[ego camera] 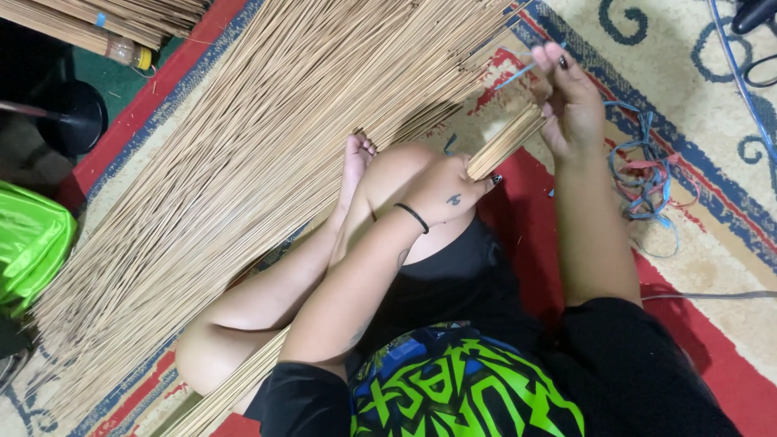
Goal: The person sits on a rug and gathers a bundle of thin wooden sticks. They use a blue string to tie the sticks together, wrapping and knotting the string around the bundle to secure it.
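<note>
While both hands [518,121] clasp a stick bundle [506,144] (ends hidden).

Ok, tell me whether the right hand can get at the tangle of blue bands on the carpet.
Probably yes: the blue bands lie in the open just beside the right hand, nothing between, though it is busy at the stick bundle.

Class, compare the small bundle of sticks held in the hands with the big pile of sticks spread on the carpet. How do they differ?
The small bundle is gathered tight, gripped by the left hand and right hand; the big pile lies loose and fanned across the carpet. The bundle holds few sticks, the pile very many. The bundle is lifted; the pile rests flat. Both are thin, pale tan sticks.
</note>
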